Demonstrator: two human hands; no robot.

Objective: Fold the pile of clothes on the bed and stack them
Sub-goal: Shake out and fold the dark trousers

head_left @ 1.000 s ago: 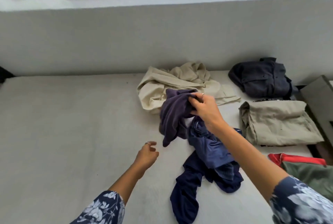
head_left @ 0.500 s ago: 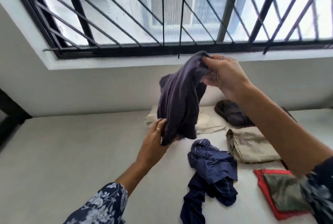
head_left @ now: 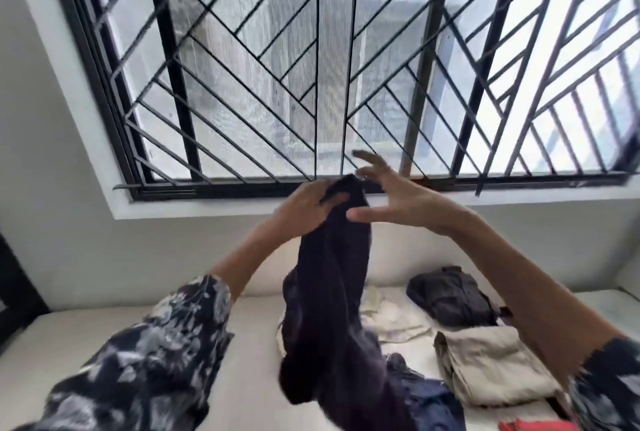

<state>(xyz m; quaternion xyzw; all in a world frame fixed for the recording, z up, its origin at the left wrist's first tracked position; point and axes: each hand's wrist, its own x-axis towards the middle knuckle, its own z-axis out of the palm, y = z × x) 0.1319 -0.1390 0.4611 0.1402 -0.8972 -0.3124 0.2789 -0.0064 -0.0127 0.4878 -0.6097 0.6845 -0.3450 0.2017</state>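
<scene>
Two hands meet in front of the barred window [head_left: 346, 67], high above the bed [head_left: 86, 337], with a dark purple garment [head_left: 329, 299] hanging between them as one bunched, twisted column that reaches down to the mattress area. Below and to the right lie the remaining clothes: a folded khaki piece [head_left: 491, 365], a dark grey folded garment [head_left: 453, 299], a crumpled cream garment [head_left: 394, 319], a blue garment [head_left: 422, 399] partly hidden by the hanging cloth, and a red item [head_left: 540, 425] at the lower edge. Risk, as judged from this pose: the garment seems to hang from a single small gather of cloth at its top, so a slip there would probably drop it onto the unfolded blue garment and tangle the two; shaken out while still twisted, it would likely fold unevenly, and its lower end may drag across the cream garment and disturb it. Left hand [head_left: 304, 209]: raised, palm side toward the cloth, its fingers curled round the top of the garment and gripping it. Right hand [head_left: 398, 202]: raised to the same height, fingers [head_left: 370, 160] spread and straight, thumb [head_left: 363, 215] laid against the cloth, the hand not closed on anything; whether its fingertips catch the top edge cannot be told through the motion blur. Both floral sleeves [head_left: 156, 354] sit low in view, forearms angled up toward the window.
</scene>
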